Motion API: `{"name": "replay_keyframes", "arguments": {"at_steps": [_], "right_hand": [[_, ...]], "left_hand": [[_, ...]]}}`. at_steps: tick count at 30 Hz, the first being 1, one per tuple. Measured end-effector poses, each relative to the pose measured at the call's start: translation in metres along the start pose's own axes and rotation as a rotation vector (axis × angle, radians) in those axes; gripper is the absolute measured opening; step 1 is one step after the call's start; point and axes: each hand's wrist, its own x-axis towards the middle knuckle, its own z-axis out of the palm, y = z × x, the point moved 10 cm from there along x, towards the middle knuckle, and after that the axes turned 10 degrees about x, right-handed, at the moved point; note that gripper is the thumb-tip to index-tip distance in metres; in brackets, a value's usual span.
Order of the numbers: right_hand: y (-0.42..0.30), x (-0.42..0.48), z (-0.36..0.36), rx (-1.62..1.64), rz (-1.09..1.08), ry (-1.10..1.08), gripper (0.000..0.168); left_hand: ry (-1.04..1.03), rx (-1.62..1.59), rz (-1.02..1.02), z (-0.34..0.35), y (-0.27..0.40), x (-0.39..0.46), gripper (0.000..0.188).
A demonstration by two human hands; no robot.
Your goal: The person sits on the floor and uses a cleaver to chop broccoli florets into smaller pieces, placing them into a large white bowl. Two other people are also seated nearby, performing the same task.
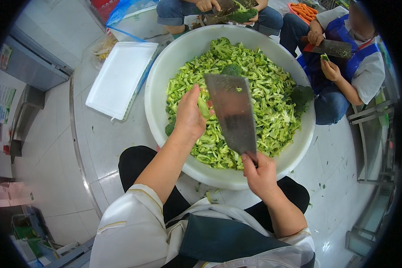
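Observation:
A large white plastic tub (157,97) full of cut broccoli pieces (278,110) stands before me. Over its near right part, my right hand (261,171) grips the handle of a wide cleaver (232,114), its blade pointing away from me above the broccoli. My left hand (191,115) is left of the blade, holding a pale green piece of broccoli stem (204,108) on its inner side; the fingers are partly hidden. Larger broccoli heads lie at the far side (221,47), behind the blade tip (231,69) and against the right wall (302,95).
A person (350,67) sits at the right with a cleaver and a small broccoli piece. Another person's hands (206,5) hold a cleaver and broccoli beyond the tub. A white foam lid (122,80) lies at left. Carrots (305,12) fill a basin at the back right.

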Motion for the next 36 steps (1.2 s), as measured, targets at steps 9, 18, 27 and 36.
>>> {"name": "replay_keyframes", "arguments": {"at_steps": [9, 18, 27, 36], "right_hand": [[-0.017, -0.009, 0.036, -0.179, -0.116, -0.087, 0.01], [-0.004, 0.0, 0.056, -0.268, -0.164, 0.006, 0.025], [-0.001, 0.015, 0.054, -0.258, -0.135, 0.099, 0.028], [-0.024, 0.034, -0.026, -0.309, -0.057, 0.082, 0.022]], "left_hand": [[0.19, 0.016, 0.006, -0.024, -0.003, -0.003, 0.031], [0.157, -0.176, -0.069, -0.029, -0.062, 0.003, 0.042], [0.216, -0.091, -0.019, -0.013, -0.075, -0.005, 0.041], [-0.101, 0.38, 0.007, 0.007, -0.073, -0.001, 0.083]]}}
